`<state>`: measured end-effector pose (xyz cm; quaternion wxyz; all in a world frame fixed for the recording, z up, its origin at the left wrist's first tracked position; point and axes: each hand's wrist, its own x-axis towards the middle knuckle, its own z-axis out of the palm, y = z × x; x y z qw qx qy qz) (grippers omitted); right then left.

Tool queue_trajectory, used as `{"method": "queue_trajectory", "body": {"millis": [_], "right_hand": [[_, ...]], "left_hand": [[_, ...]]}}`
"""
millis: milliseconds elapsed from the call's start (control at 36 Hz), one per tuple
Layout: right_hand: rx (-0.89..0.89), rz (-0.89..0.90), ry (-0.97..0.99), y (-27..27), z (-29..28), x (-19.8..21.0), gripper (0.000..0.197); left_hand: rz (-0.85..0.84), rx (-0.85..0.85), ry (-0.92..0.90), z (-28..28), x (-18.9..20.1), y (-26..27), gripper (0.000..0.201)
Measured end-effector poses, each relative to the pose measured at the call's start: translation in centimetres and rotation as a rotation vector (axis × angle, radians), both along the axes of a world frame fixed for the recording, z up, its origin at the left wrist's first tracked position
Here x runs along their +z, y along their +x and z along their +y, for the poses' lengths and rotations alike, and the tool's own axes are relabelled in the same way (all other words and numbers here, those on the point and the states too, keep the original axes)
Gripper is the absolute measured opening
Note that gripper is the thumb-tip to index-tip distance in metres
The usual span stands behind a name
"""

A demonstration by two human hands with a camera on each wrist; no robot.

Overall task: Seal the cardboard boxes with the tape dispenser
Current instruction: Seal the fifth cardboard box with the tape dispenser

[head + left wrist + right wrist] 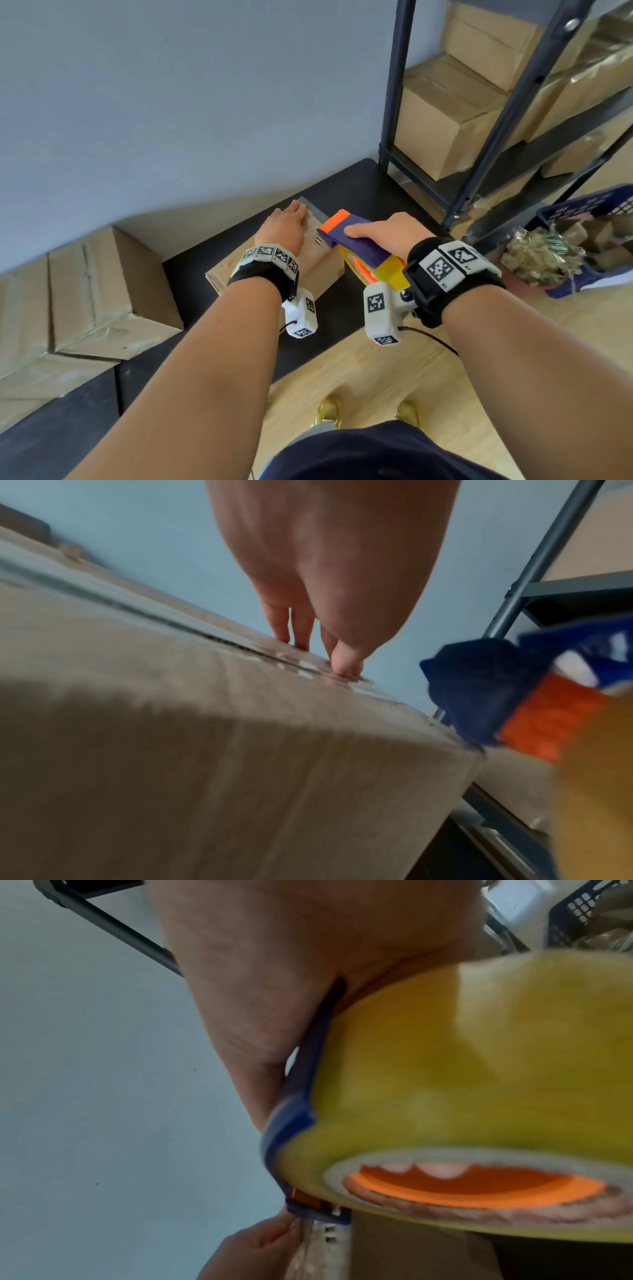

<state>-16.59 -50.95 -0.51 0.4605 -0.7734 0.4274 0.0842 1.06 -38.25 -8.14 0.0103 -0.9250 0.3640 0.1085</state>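
Nearest to the head camera were the person's dark shorts (pixel 373 455) and the two bare forearms, each with a black wrist band (pixel 445 274) carrying square markers. The left hand (pixel 284 228) lay on top of the small cardboard box (pixel 322 270), with its fingers (pixel 301 631) straight and close together; their tips and the thumb pressed on the strip of clear tape along the middle seam of the box. The box stood on a black table (pixel 346 192), directly under this hand. The right hand (pixel 390 229) was just beside the left one, on its right side, and its fingers were curled around the purple handle of the tape dispenser (pixel 356 240). The orange front end of the dispenser touched the top of the box at its right edge, very near the left thumb. The yellow tape roll (pixel 479 1069) sat under the right palm, and fingertips showed through its orange core. To the left of the left forearm lay larger cardboard boxes (pixel 102 298). Beyond the right hand stood a dark metal shelf (pixel 496 137) with more boxes on it, and to the right of this hand, on the wooden floor, a blue basket (pixel 582 212) held crumpled tape and scraps.
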Motion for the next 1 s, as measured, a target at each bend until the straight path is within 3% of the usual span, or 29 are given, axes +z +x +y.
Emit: {"method": "queue_trajectory", "body": {"millis": [333, 472, 611, 722, 806, 1000], "right_hand": [[0.039, 0.077, 0.116, -6.7, -2.7, -0.6, 0.057], [0.035, 0.090, 0.115, -6.4, -2.4, -1.6, 0.061], [0.008, 0.103, 0.153, -5.8, -2.0, -3.0, 0.061], [-0.001, 0.114, 0.158, -5.4, -1.7, -4.0, 0.060], [-0.008, 0.122, 0.151, -5.0, -1.6, -4.5, 0.063], [-0.010, 0.151, 0.138, -3.8, -1.4, -5.1, 0.061]], "left_hand": [[0.069, 0.106, 0.051, -1.1, -0.1, -0.3, 0.063], [0.014, 0.097, 0.042, -1.1, 0.0, -1.2, 0.050], [0.005, 0.084, 0.020, -1.0, -0.2, -2.1, 0.051], [0.098, 0.195, -0.065, -0.8, -0.4, -3.2, 0.084], [0.083, 0.165, -0.065, -0.3, -0.6, -3.6, 0.102], [0.035, 0.159, -0.085, 0.0, -1.1, -4.4, 0.102]]}}
